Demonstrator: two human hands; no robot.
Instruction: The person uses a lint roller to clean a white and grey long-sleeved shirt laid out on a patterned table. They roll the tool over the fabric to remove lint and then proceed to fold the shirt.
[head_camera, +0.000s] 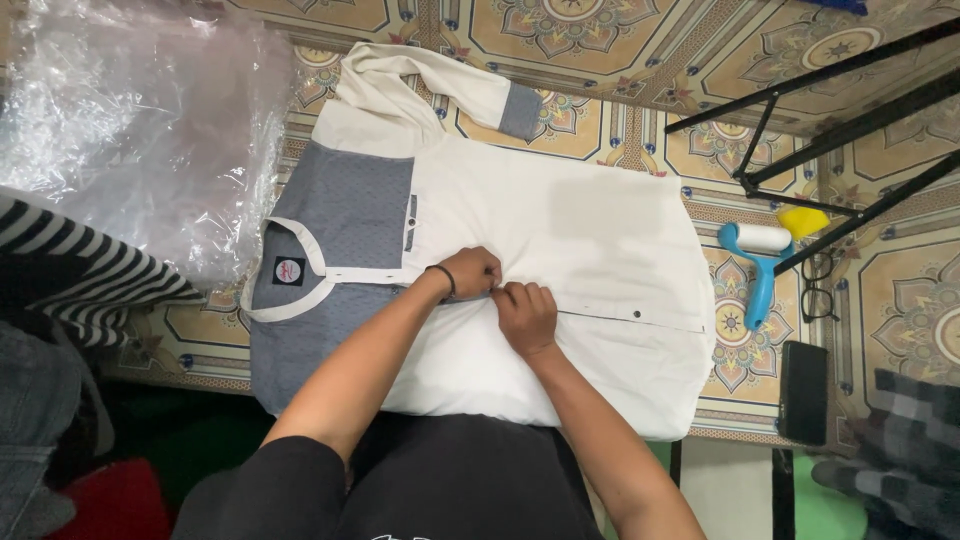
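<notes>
A cream shirt (560, 230) with grey shoulder panels and a grey collar lies flat on the patterned floor, collar to the left. Its one sleeve is folded over at the top. My left hand (470, 272) and my right hand (525, 315) meet at the button placket near the shirt's middle, fingers pinched on the fabric edge. A dark band sits on my left wrist. A few dark buttons (636, 314) show along the placket to the right of my hands.
Crumpled clear plastic wrap (130, 120) lies at the upper left, with striped black-and-white cloth (70, 270) below it. A blue lint roller (760, 265), glasses (818, 285), a dark phone (803, 392) and black tripod legs (830, 130) lie to the right.
</notes>
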